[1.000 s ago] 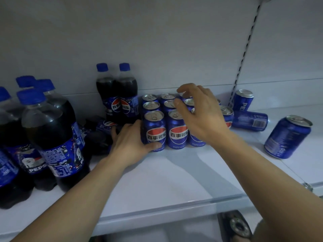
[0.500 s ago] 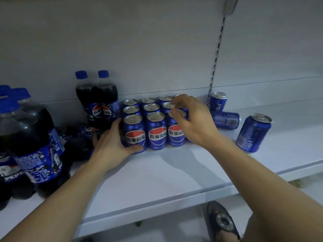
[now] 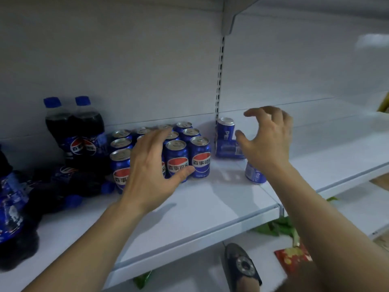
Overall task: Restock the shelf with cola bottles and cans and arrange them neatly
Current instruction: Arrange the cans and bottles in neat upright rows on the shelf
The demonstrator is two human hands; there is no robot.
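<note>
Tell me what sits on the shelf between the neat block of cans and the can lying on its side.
Nothing: in the head view, bare white shelf separates the block of cans from the toppled can.

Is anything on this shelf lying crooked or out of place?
Yes. Right of the tidy can block, one loose can lies on its side. Small bottles also lie toppled at the left, below the upright bottles.

You face a white back panel (image 3: 126, 60) in dim, cool light. A slotted upright (image 3: 220, 81) with a bracket (image 3: 228, 20) splits it above the pale shelf (image 3: 210, 207). Below the shelf's front edge, green scraps (image 3: 277, 227), possibly leaves, litter a lower board.
</note>
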